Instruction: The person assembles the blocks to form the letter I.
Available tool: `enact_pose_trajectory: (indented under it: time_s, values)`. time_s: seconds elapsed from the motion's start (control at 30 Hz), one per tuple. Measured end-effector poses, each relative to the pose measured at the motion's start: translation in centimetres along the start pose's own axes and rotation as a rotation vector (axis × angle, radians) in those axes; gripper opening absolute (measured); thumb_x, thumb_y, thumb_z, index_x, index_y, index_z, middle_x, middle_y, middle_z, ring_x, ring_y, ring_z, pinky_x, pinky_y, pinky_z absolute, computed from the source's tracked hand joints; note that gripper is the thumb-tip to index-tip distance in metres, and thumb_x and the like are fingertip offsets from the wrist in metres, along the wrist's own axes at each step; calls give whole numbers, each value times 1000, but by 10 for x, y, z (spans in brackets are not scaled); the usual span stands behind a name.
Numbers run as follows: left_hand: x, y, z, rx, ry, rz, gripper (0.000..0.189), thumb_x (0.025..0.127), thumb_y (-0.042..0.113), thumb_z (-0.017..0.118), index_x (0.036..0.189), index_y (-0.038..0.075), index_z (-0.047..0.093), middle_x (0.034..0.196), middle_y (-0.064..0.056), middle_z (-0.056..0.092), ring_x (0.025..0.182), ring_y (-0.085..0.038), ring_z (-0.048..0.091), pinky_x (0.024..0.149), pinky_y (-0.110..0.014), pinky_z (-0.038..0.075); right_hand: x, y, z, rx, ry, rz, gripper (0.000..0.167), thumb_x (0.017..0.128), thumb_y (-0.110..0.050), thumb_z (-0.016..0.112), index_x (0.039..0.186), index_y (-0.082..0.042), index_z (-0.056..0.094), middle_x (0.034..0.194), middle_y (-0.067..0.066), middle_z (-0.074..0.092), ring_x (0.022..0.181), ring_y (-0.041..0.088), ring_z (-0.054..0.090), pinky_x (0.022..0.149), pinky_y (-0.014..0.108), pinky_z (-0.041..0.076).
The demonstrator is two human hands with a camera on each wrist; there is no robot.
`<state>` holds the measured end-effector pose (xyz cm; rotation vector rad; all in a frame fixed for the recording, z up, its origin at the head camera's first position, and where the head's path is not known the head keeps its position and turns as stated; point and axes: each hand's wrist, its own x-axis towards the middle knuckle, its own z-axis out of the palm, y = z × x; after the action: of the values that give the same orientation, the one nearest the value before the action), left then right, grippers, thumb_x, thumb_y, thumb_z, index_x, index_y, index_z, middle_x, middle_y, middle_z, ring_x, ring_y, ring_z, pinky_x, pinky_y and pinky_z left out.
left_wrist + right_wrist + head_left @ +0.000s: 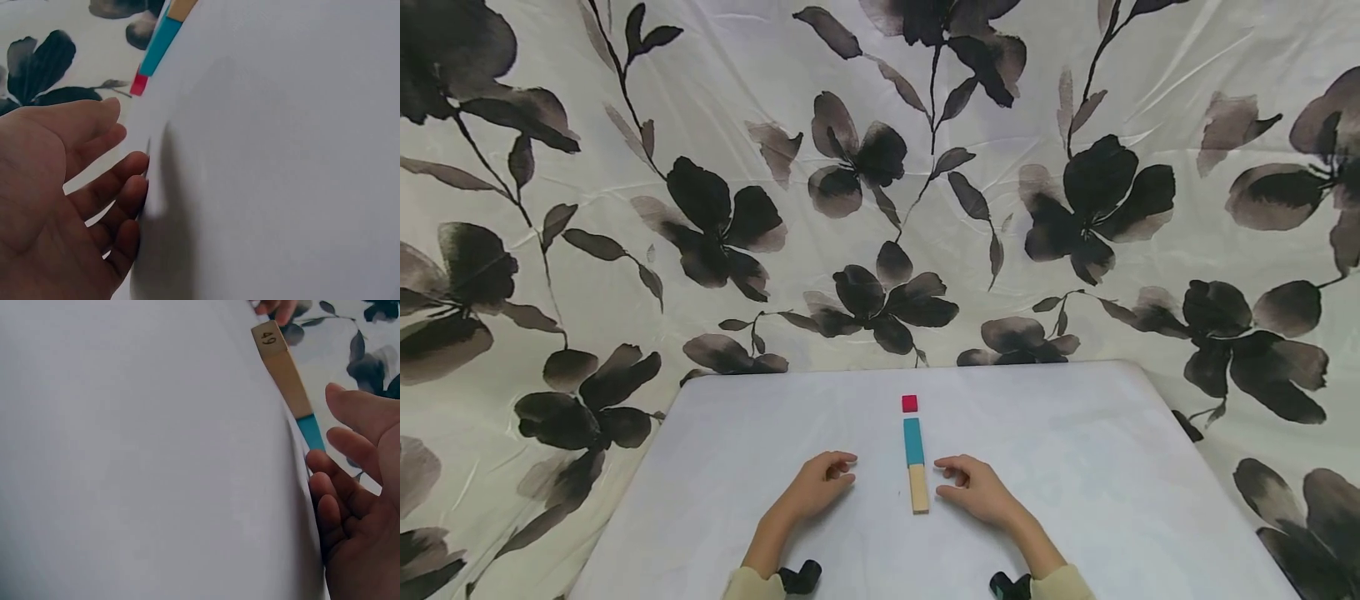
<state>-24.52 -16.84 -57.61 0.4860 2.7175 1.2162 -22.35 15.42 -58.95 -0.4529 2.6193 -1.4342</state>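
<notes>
A small red block (910, 403) lies toward the back of the white table. Nearer the person, a teal block (913, 441) and a plain wooden block (919, 489) lie end to end in line with it; the wooden one's near end bears the number 49 in the right wrist view. Left of this row the left hand (822, 483) rests, fingers loosely bent and holding nothing. On the other side is the right hand (979, 492), also loosely bent, with its fingertips close to the teal and wooden blocks but apart from them.
The white table (737, 433) has rounded far corners. Behind and around it hangs pale cloth (985, 275) printed with dark flowers. Black wrist straps (801, 577) sit at both yellow cuffs.
</notes>
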Motion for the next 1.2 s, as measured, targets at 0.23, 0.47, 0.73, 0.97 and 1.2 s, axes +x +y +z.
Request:
enact_pose_trajectory:
  time_s: [0.23, 0.47, 0.73, 0.97, 1.2]
  values:
    - [-24, -11, -12, 10, 26, -60, 32, 92, 25, 67, 122, 12, 65, 102, 3, 61, 92, -14, 55, 80, -35, 47, -11, -4, -17, 42, -42, 3, 38, 90, -23, 70, 123, -6, 64, 101, 3, 64, 80, 13, 55, 67, 26, 47]
    - [-56, -25, -38, 33, -4, -91, 33, 94, 26, 65, 123, 13, 63, 107, 2, 61, 96, -16, 56, 82, -37, 48, -8, -9, -51, -4, -53, -29, 44, 91, -23, 69, 128, -2, 59, 108, 9, 62, 84, 13, 57, 67, 28, 48]
    - [-80, -30, -102, 277, 82, -212, 33, 89, 22, 71, 120, 13, 66, 107, -1, 64, 97, -22, 60, 80, -46, 48, -6, -20, -107, -302, 79, -92, 46, 89, -19, 72, 130, -4, 58, 122, 11, 59, 109, 33, 58, 88, 47, 47]
    - [-89, -21, -150, 652, 219, -150, 37, 83, 21, 75, 115, 3, 67, 106, -18, 65, 92, -38, 64, 72, -56, 48, -11, -26, -148, -628, 190, -160, 53, 86, -19, 75, 131, 1, 56, 135, 25, 50, 122, 44, 48, 95, 61, 38]
    - [-85, -8, -184, 789, 320, -163, 45, 82, 24, 75, 117, -2, 63, 107, -28, 62, 83, -47, 62, 68, -62, 45, -8, -28, -176, -772, 241, -153, 51, 89, -19, 70, 132, 3, 55, 137, 29, 47, 125, 49, 43, 96, 64, 33]
